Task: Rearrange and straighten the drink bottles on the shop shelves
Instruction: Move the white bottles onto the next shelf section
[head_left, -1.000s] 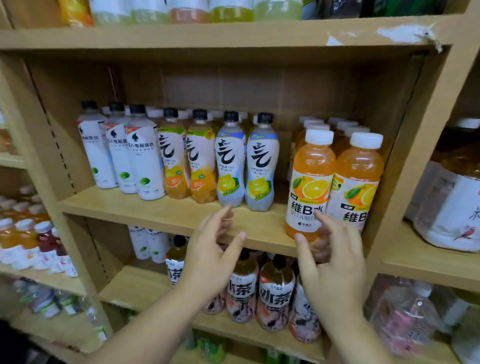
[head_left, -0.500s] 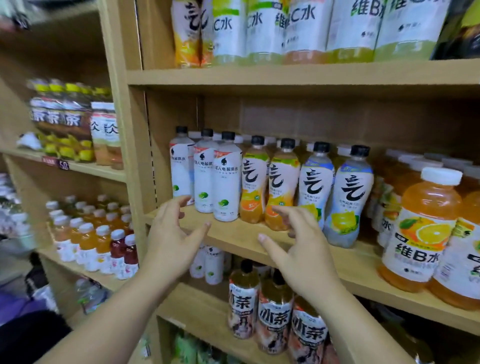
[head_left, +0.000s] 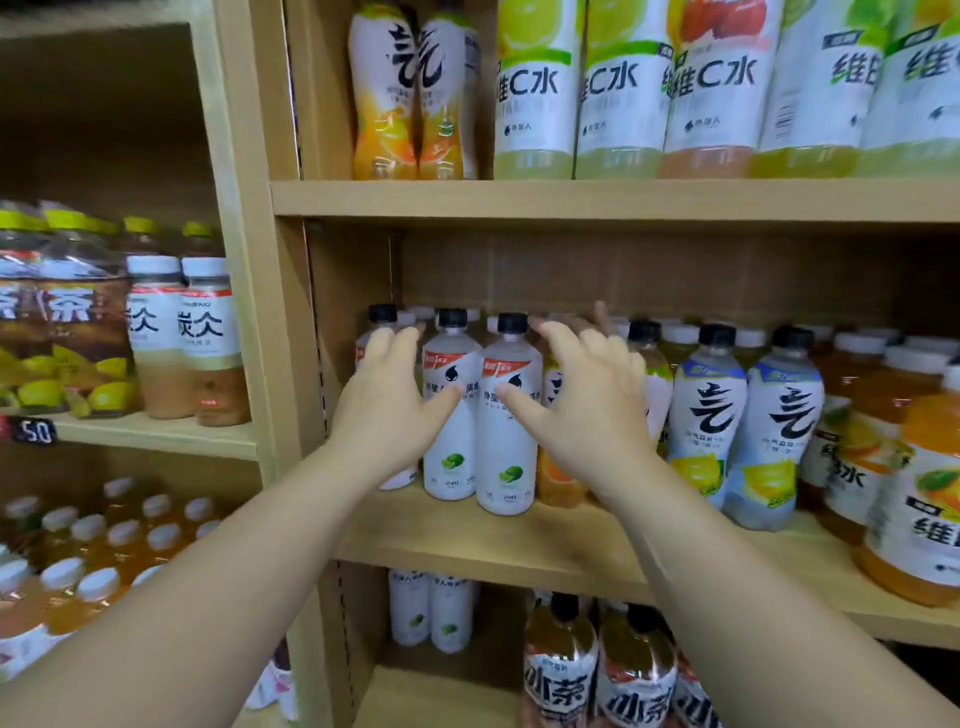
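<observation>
From the head camera, both bare arms reach up from the bottom of the frame to the middle shelf (head_left: 467, 551) at the centre. The left hand (head_left: 387, 410) has its fingers spread apart, the palm lying against the leftmost of three white lime-label bottles with black caps; its thumb points right across the second white bottle (head_left: 451, 410). The right hand (head_left: 582, 400) is likewise spread wide and clamps nothing, its thumb reaching left across the third white bottle (head_left: 508, 441) while its fingers cover an orange-based bottle (head_left: 558, 480) just right of it. Whether either palm presses firmly on a bottle cannot be told. Right of the hands on the same shelf stand two pale blue lemon-label bottles (head_left: 748, 426), upright, side by side, then orange vitamin drink bottles (head_left: 914, 499) with white caps at the right edge. Across the top of the frame the upper shelf (head_left: 571, 200) carries tall green-label bottles. At lower centre tea bottles (head_left: 597, 675) stand on the shelf below
</observation>
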